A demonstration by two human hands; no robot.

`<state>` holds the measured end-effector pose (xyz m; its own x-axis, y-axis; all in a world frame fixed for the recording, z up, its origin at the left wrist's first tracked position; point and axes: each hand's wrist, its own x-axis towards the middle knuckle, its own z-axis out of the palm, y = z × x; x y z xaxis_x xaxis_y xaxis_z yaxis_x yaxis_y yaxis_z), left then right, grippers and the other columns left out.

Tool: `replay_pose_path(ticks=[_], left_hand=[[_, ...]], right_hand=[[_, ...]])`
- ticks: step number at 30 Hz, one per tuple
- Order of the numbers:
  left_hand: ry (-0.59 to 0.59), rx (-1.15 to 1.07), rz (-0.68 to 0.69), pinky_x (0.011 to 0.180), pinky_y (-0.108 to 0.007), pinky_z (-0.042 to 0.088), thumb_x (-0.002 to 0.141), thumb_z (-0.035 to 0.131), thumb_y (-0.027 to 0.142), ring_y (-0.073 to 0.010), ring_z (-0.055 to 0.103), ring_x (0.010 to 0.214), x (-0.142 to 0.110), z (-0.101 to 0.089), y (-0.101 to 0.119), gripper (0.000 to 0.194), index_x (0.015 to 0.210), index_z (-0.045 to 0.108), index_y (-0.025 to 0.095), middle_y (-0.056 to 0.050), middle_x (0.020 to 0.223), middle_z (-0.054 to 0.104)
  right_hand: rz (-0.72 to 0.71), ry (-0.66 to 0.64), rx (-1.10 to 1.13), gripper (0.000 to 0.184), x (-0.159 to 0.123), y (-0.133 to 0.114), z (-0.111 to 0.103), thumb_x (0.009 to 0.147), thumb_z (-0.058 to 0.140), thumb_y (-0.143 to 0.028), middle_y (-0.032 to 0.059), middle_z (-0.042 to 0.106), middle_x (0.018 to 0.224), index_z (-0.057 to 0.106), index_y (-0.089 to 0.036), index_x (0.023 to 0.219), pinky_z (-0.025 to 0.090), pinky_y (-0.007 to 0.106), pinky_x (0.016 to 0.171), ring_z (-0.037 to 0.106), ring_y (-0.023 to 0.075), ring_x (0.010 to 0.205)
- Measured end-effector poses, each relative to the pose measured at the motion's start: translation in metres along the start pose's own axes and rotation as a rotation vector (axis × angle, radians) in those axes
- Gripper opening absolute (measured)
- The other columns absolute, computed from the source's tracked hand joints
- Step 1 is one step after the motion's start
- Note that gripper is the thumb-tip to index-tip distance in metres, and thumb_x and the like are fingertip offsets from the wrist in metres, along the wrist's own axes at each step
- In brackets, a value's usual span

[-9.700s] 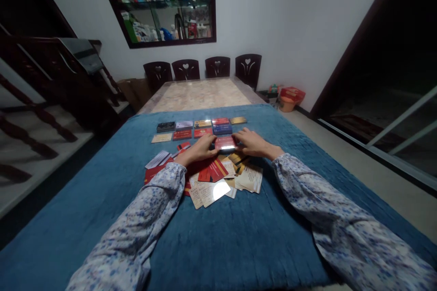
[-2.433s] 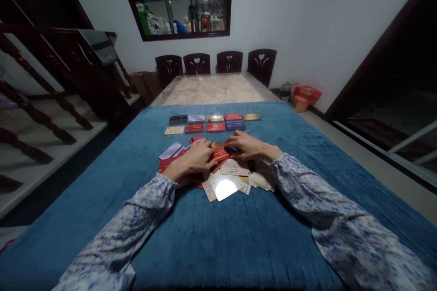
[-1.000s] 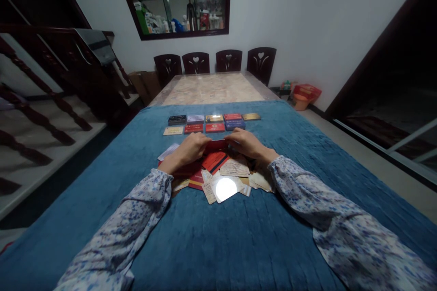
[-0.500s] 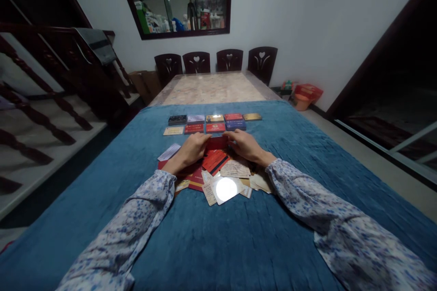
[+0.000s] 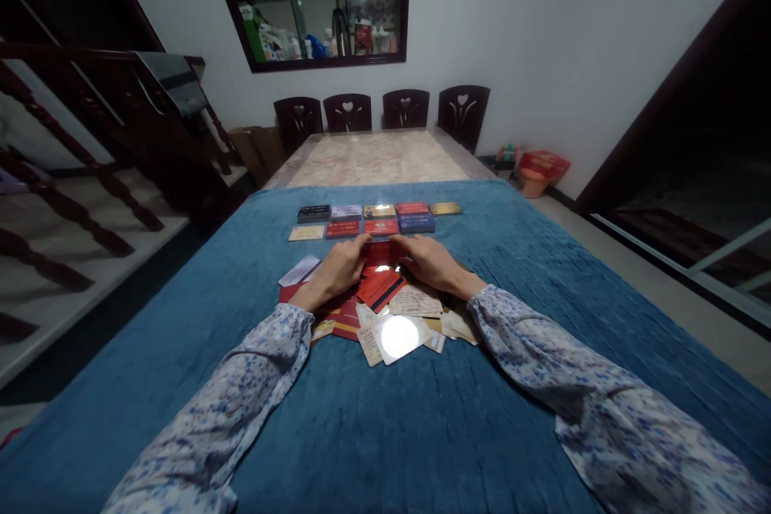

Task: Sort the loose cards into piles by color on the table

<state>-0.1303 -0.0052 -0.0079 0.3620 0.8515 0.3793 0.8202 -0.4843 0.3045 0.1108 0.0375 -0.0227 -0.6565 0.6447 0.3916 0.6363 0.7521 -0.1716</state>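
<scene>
Between my left hand (image 5: pixel 343 265) and my right hand (image 5: pixel 426 259) is a red card (image 5: pixel 381 251), gripped at its two side edges by closed fingers. It is held above a loose pile of cards and papers. In that pile lie an orange-red card with a dark stripe (image 5: pixel 381 290), a maroon folder (image 5: pixel 345 318), a pale printed slip (image 5: pixel 415 299) and a white card (image 5: pixel 400 337) with a bright glare on it. Beyond my hands sit two rows of card stacks, among them a black stack (image 5: pixel 314 213), a blue stack (image 5: pixel 417 222) and a red stack (image 5: pixel 343 229).
A blue cloth (image 5: pixel 385 434) covers the near part of the long table. The bare marble tabletop (image 5: pixel 379 154) shows at the far end, with several dark chairs (image 5: pixel 406 108) behind it. A wooden railing (image 5: pixel 78 152) runs along the left. An orange bin (image 5: pixel 532 181) stands right.
The red card has tilted, and a bright reflection now shows along its lower edge. Both hands stay nearly in place, still holding its sides.
</scene>
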Motion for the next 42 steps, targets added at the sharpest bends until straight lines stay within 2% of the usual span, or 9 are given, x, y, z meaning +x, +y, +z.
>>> replay_pose_path(ticks=[6, 10, 21, 26, 33, 42], left_hand=[[-0.003, -0.002, 0.012, 0.087, -0.036, 0.055, 0.089, 0.054, 0.011, -0.0247, 0.071, 0.097, -0.001, 0.001, -0.001, 0.040, 0.129, 0.057, 0.017, -0.012, 0.105, 0.074], [0.002, 0.014, 0.032, 0.091, -0.038, 0.056, 0.088, 0.053, 0.010, -0.0251, 0.071, 0.100, 0.000, 0.004, -0.003, 0.044, 0.132, 0.056, 0.016, -0.013, 0.109, 0.074], [-0.023, -0.046, 0.058, 0.106, -0.045, 0.052, 0.088, 0.057, 0.012, -0.0281, 0.064, 0.124, 0.000, 0.003, -0.005, 0.058, 0.145, 0.048, 0.010, -0.020, 0.137, 0.065], [-0.017, -0.067, 0.053, 0.107, -0.046, 0.051, 0.082, 0.061, 0.008, -0.0289, 0.065, 0.121, 0.001, -0.001, 0.001, 0.064, 0.144, 0.048, 0.014, -0.017, 0.133, 0.068], [-0.012, -0.094, 0.048, 0.105, -0.045, 0.052, 0.081, 0.061, 0.005, -0.0293, 0.065, 0.120, 0.002, 0.000, 0.005, 0.061, 0.140, 0.051, 0.014, -0.016, 0.131, 0.068], [-0.036, -0.076, 0.031, 0.104, -0.048, 0.051, 0.084, 0.064, 0.015, -0.0297, 0.063, 0.117, 0.000, 0.000, -0.002, 0.055, 0.138, 0.053, 0.013, -0.017, 0.128, 0.066]], right_hand=[[0.038, -0.031, -0.020, 0.060, -0.001, -0.004, -0.001, 0.089, 0.063, -0.013, 0.0151, 0.073, 0.119, 0.048, -0.015, 0.147, 0.046, 0.035, 0.082, 0.066, 0.0262, 0.101], [0.020, -0.036, -0.017, 0.059, 0.000, 0.000, 0.002, 0.090, 0.059, -0.013, 0.0171, 0.070, 0.127, 0.046, -0.013, 0.148, 0.045, 0.037, 0.084, 0.064, 0.0274, 0.105], [0.010, -0.027, 0.005, 0.060, 0.001, 0.008, 0.008, 0.092, 0.060, -0.020, 0.0189, 0.067, 0.129, 0.043, -0.011, 0.149, 0.046, 0.040, 0.087, 0.057, 0.0284, 0.109], [0.000, -0.008, 0.035, 0.061, 0.001, 0.011, 0.006, 0.090, 0.063, -0.019, 0.0174, 0.066, 0.131, 0.045, -0.014, 0.148, 0.046, 0.040, 0.088, 0.058, 0.0280, 0.109], [0.015, 0.000, 0.069, 0.060, 0.001, 0.011, 0.002, 0.087, 0.068, -0.018, 0.0167, 0.067, 0.129, 0.050, -0.014, 0.144, 0.047, 0.042, 0.090, 0.058, 0.0282, 0.110], [0.006, -0.053, 0.028, 0.057, 0.001, 0.013, -0.010, 0.088, 0.069, -0.026, 0.0151, 0.069, 0.121, 0.054, -0.017, 0.142, 0.046, 0.040, 0.086, 0.057, 0.0282, 0.107]])
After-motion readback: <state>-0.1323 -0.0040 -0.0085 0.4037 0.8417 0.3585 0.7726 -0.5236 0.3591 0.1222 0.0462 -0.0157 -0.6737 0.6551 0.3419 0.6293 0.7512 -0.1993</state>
